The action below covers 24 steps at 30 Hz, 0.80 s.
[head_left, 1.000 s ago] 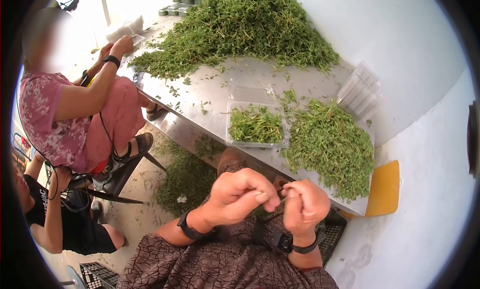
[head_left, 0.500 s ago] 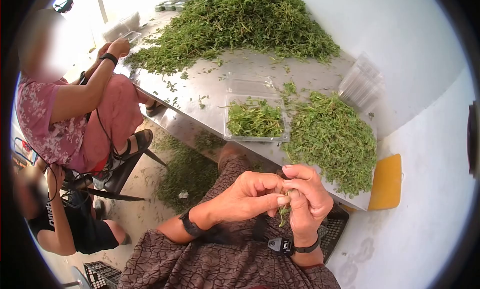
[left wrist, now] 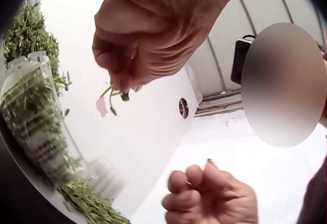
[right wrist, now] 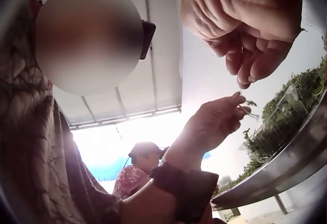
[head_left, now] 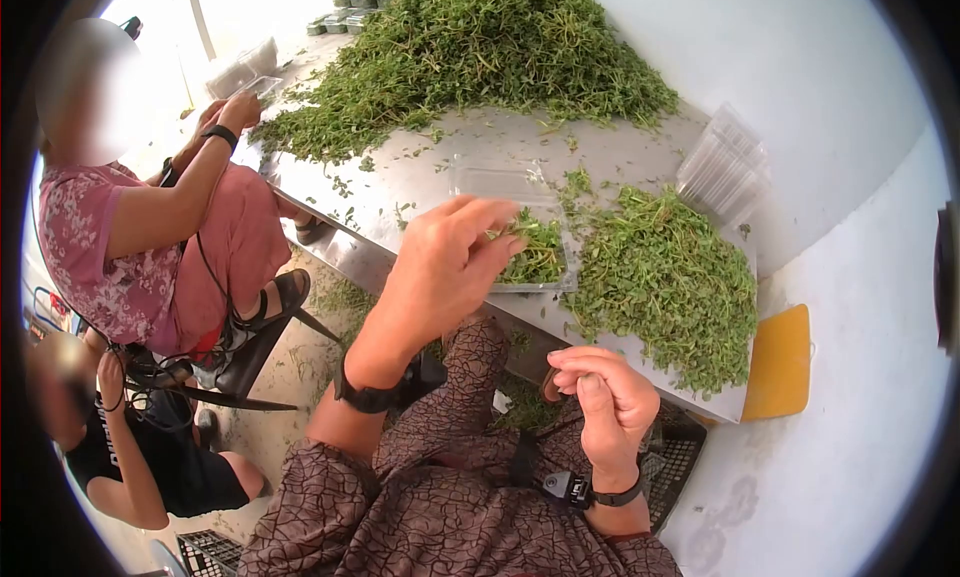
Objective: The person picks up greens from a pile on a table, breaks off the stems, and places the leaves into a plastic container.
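The left hand [head_left: 440, 267] is raised over the near left part of a clear container [head_left: 568, 277] holding cut greens [head_left: 540, 252]. Between its thumb and fingers a small sprig [left wrist: 125, 96] is pinched, stem and leaves hanging below the fingertips in the left wrist view; the right wrist view also shows this sprig [right wrist: 251, 103]. The right hand [head_left: 608, 412] is held above the lap, apart from the left, its fingers curled toward the thumb. Nothing can be made out in its grasp. A heap of greens [head_left: 665, 277] lies beyond it on the metal table [head_left: 400, 177].
A large pile of greens [head_left: 490, 57] covers the table's back. Stacked clear containers [head_left: 722, 167] lean near the wall, and a yellow board [head_left: 778, 367] stands at the table's right end. Two people sit at left; a black crate [head_left: 672, 462] is at lower right.
The hands were together at a sprig above the lap and are now apart. The left hand has moved up and forward to the container with a sprig; the right has stayed near its place.
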Each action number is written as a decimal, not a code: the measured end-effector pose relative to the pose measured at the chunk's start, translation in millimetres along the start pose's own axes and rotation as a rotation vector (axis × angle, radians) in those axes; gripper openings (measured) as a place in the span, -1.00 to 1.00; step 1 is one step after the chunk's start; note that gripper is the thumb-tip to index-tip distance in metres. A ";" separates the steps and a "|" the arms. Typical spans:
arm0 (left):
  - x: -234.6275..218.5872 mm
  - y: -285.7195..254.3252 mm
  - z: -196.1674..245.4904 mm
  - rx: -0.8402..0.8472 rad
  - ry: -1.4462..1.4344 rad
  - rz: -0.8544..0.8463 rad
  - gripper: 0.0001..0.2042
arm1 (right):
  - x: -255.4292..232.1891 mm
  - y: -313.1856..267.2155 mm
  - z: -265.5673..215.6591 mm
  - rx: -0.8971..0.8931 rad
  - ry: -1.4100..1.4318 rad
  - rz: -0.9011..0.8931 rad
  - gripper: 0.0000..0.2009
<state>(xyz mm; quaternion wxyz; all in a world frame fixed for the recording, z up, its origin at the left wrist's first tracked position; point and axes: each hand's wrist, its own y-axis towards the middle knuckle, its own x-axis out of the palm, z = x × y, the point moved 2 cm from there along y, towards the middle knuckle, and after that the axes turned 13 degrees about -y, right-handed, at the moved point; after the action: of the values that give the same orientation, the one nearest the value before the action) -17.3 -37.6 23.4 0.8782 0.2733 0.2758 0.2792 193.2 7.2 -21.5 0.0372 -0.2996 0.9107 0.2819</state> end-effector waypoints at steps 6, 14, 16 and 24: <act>-17.3 -11.4 -8.9 -0.077 -0.012 0.200 -0.74 | -8.1 -1.7 5.3 0.027 -0.068 0.022 -0.83; -27.8 -34.0 -55.1 -0.087 0.247 0.247 -0.81 | -2.7 -1.1 12.5 0.086 -0.106 -0.014 -0.78; -24.5 -34.3 -60.3 -0.177 0.096 0.222 -0.81 | -0.8 -0.6 13.4 0.079 -0.108 -0.023 -0.79; -19.1 -32.3 -58.9 -0.163 0.126 0.212 -0.90 | -2.6 0.4 19.1 0.058 -0.161 -0.058 -0.83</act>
<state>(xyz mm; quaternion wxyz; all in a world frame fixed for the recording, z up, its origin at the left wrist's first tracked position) -57.1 -53.1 -31.9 0.8441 0.2107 0.2764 0.4084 193.2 19.1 -36.7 0.1273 -0.3011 0.9035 0.2774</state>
